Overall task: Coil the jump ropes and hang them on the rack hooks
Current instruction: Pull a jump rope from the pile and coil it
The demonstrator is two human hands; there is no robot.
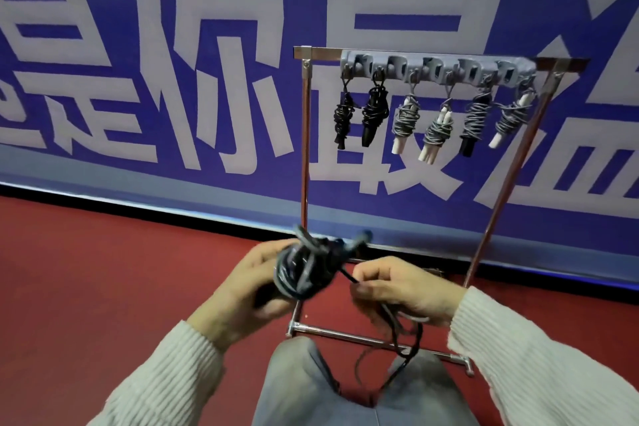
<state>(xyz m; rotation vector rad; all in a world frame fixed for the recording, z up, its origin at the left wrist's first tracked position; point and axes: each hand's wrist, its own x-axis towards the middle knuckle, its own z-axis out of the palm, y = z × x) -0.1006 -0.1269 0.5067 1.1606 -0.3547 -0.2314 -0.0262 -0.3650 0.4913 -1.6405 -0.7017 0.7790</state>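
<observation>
My left hand (242, 290) grips a dark jump rope bundle (304, 270), blurred, with cord wound around its handles. My right hand (397, 290) pinches the loose black cord (349, 278) that runs from the bundle, and more slack cord (404, 349) hangs down below it over my lap. Behind stands a small metal rack (304, 149) with a grey hook strip (432, 71) on its top bar. Several coiled ropes hang from the hooks: two black ones (359, 114) at the left, grey-corded ones (439, 128) with white or black handles to the right.
The rack's base bar (345, 334) rests on red floor (103, 270) just beyond my knees (328, 391). A blue banner wall with large white characters (173, 79) stands right behind the rack.
</observation>
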